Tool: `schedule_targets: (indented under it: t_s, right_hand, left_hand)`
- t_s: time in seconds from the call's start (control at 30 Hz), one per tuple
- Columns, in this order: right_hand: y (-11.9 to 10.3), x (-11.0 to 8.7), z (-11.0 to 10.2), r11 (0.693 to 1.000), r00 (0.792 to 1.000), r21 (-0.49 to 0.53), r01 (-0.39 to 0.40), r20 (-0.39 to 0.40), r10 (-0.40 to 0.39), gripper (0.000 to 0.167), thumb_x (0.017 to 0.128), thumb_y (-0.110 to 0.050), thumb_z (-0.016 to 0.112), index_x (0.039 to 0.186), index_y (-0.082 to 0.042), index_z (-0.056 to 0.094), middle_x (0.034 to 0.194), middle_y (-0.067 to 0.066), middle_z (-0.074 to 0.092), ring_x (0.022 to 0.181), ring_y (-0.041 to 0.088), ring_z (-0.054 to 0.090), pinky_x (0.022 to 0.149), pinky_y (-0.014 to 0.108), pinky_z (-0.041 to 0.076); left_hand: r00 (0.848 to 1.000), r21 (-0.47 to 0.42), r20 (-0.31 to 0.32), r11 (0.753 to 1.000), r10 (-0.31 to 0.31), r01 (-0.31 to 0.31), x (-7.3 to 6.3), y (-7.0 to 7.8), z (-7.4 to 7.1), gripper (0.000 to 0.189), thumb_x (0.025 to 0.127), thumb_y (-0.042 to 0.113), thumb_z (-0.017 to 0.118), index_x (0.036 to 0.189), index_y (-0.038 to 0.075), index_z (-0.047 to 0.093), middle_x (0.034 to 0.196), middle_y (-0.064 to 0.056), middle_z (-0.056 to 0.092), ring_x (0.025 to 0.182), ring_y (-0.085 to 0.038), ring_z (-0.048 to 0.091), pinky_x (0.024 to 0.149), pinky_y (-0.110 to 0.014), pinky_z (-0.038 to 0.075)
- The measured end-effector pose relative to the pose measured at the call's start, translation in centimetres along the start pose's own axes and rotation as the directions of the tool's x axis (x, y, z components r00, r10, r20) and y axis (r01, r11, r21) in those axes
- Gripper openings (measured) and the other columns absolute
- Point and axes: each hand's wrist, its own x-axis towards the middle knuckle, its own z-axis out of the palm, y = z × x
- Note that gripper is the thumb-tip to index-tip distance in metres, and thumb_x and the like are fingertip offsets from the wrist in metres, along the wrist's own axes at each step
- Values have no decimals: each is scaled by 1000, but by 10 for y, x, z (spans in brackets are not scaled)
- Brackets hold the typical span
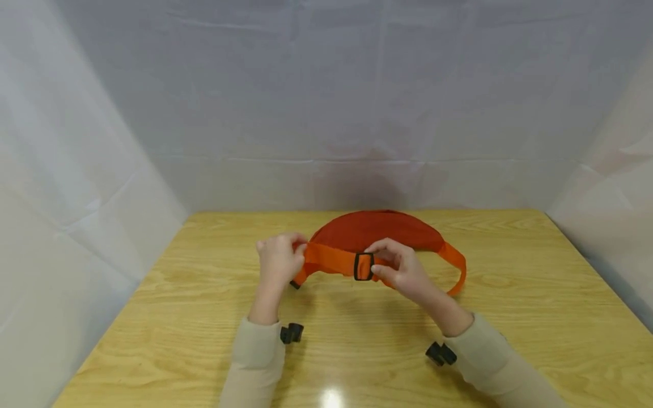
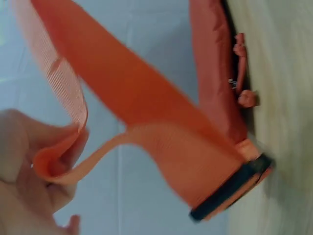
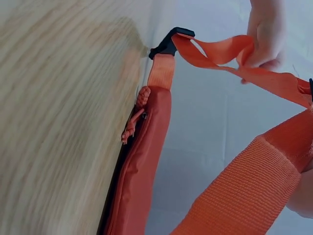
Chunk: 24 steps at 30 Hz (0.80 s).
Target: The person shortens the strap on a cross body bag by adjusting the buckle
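A red waist pack with an orange strap lies toward the back of the table. My left hand pinches the strap left of the pack; in the left wrist view the strap bends in a loop between the fingers. My right hand pinches the black strap slider at its right side, thumb and fingertips at its edge. Between both hands the strap runs in front of the pack. A second black buckle joins strap and pack at the left end, below my left hand.
The wooden table is bordered by white sheeting behind and at both sides. Toward the right, the strap curves back to the pack's other end. Orange zipper pulls hang on the pack. Black wrist cameras sit at both cuffs.
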Motion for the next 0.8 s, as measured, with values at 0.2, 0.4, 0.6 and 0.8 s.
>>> schedule_targets:
  t_s: [0.2, 0.4, 0.6, 0.8]
  right_hand:
    - [2, 2, -8, 993, 991, -34, -111, -85, 107, 19, 84, 8, 53, 103, 5, 50, 94, 19, 59, 83, 21, 59, 67, 27, 49]
    - [-2, 2, -12, 988, 987, 28, -150, -50, 151, 15, 87, 6, 49, 102, 8, 47, 89, 20, 59, 79, 17, 59, 70, 27, 49]
    - [-6, 0, -8, 988, 990, 75, -134, 56, 130, 11, 88, 6, 48, 99, 6, 46, 86, 18, 58, 74, 20, 56, 67, 28, 48]
    - [-5, -1, -2, 993, 990, 36, -108, 89, 105, 11, 87, 7, 48, 98, 3, 47, 83, 14, 58, 67, 25, 51, 60, 29, 45]
  left_hand:
    - [980, -185, 168, 980, 103, -71, -2, -12, -15, 6, 82, 10, 63, 85, 8, 67, 80, -2, 64, 69, -18, 56, 73, -38, 42]
    - [957, -240, 238, 965, 163, -105, 1, -18, -16, 8, 81, 11, 65, 86, 6, 67, 81, -3, 63, 68, -15, 54, 64, -32, 45]
    - [982, -106, 177, 993, 71, -53, 0, -15, -13, 7, 81, 17, 66, 79, 10, 67, 74, 1, 63, 63, -15, 52, 65, -34, 41]
    - [991, -28, 131, 999, -15, 19, -2, -14, -11, 8, 80, 20, 66, 77, 13, 67, 70, 3, 62, 64, -17, 52, 75, -43, 32]
